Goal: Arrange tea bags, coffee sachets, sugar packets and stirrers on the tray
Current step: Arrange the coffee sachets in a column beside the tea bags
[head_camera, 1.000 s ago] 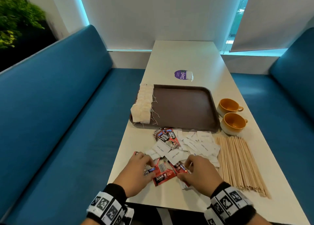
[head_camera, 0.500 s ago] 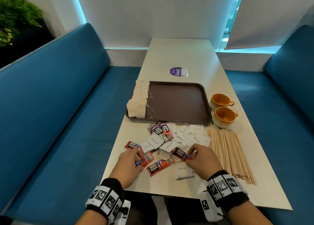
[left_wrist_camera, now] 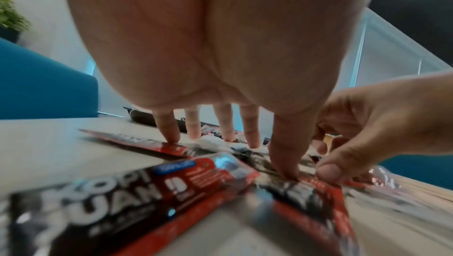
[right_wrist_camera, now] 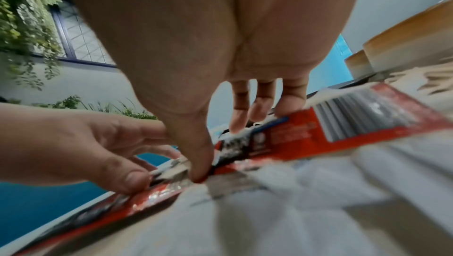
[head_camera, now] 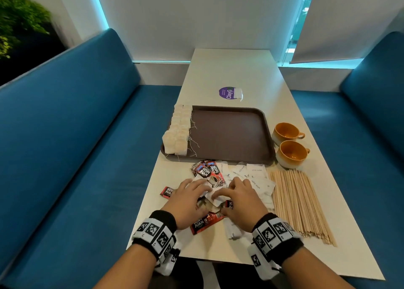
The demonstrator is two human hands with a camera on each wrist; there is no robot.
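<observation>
Now the left hand (head_camera: 188, 201) presses spread fingers on the coffee sachets (head_camera: 204, 222) at lower centre, probably to gather them. Beside it, the right hand (head_camera: 240, 201) does likewise, gripping nothing; the tray (head_camera: 227, 131) above holds only tea bags (head_camera: 178, 133).

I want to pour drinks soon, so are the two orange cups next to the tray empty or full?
Empty. In the head view both orange cups stand upright beside the tray, bare orange insides visible to the bottom.

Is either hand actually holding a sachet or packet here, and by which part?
Nothing is lifted. Both hands, left hand and right hand, press spread fingertips on the mixed coffee sachets and sugar packets lying on the table.
</observation>
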